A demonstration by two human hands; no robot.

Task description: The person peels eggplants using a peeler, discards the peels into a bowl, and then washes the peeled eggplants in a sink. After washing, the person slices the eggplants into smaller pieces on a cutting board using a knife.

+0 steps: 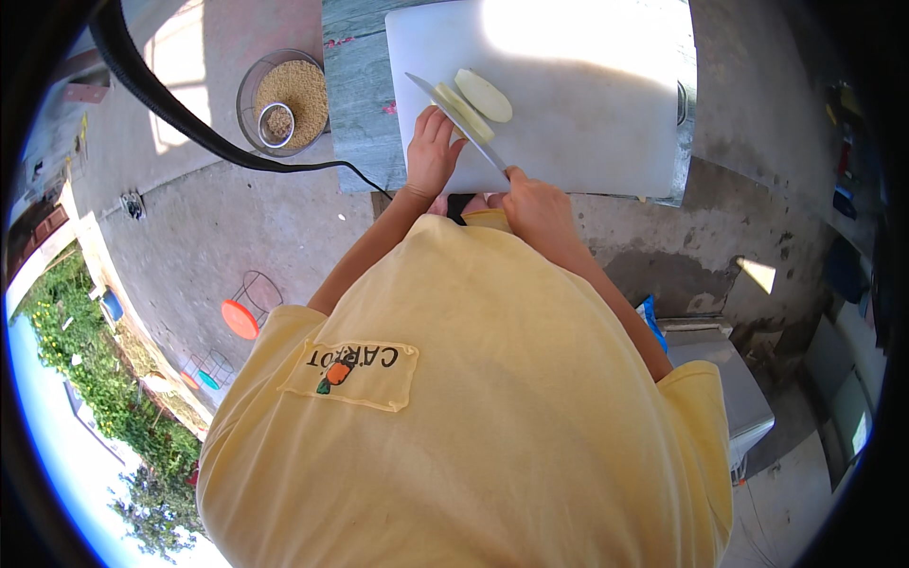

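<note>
Right hand (pixel 538 210) closed round the handle of a kitchen knife (pixel 485 149), its blade slanting across a white cutting board (pixel 597 137). Left hand (pixel 433 153) bent beside the blade; whether it grips anything, I cannot tell. A narrow pale-green vegetable piece (pixel 467 112) lies along the blade's right side, a broader piece (pixel 485 96) just beyond. Judged light, firm, probably slick where cut; best held by the outer sides, fingertips tucked.

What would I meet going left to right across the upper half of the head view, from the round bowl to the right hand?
Bowl of tan grains, left hand, pale oval slice, right hand. The knife overlaps several, so it is left out.
</note>
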